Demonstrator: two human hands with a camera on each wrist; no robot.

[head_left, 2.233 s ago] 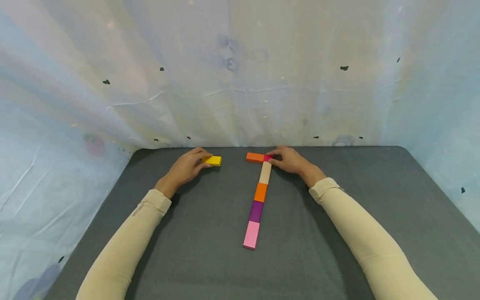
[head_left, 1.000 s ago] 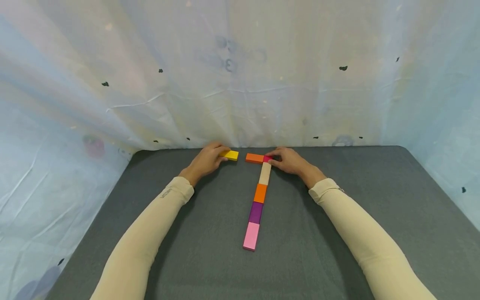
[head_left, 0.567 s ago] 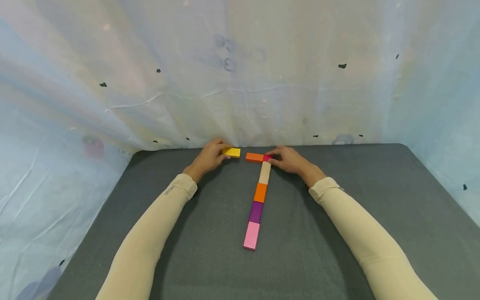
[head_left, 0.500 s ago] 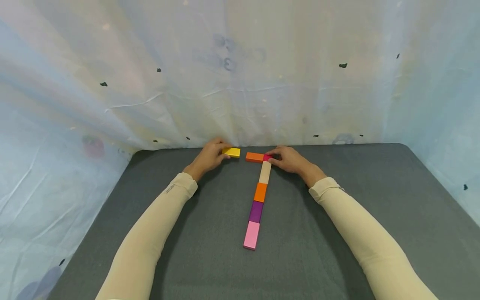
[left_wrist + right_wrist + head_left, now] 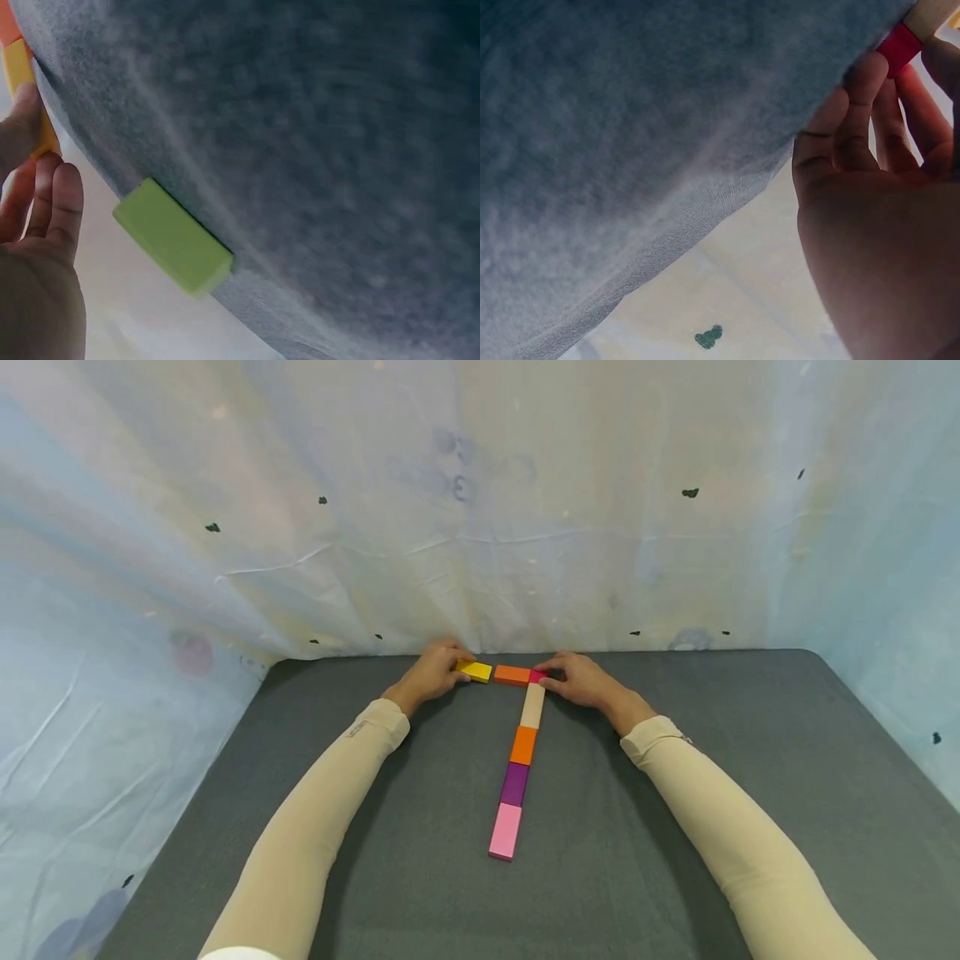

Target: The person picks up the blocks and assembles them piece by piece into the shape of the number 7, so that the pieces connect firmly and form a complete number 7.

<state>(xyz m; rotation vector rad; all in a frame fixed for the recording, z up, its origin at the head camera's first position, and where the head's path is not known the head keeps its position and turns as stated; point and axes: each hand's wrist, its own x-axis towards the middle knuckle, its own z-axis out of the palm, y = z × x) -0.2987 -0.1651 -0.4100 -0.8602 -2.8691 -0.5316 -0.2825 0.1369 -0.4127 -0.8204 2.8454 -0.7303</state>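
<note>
My left hand (image 5: 433, 672) pinches a yellow block (image 5: 476, 671) at the table's far edge. A narrow gap appears between this block and the orange block (image 5: 512, 675) on its right. With thumb and fingers, my right hand (image 5: 583, 681) holds a red block (image 5: 537, 677) at the far corner of the row. From that corner a beige block (image 5: 532, 706), a second orange block (image 5: 523, 745), a purple block (image 5: 514, 784) and a pink block (image 5: 506, 831) run toward me, end to end. In the right wrist view the red block (image 5: 900, 49) meets the beige one.
A green block (image 5: 176, 240) lies on the cloth near my left hand in the left wrist view; the head view does not show it. The grey cloth-covered table (image 5: 420, 877) ends at a pale hanging sheet (image 5: 570, 585) behind and at the sides.
My left hand has carried the yellow block rightward along the far edge, close to the orange block, and it now sits slightly angled. My right hand stays on the red block.
</note>
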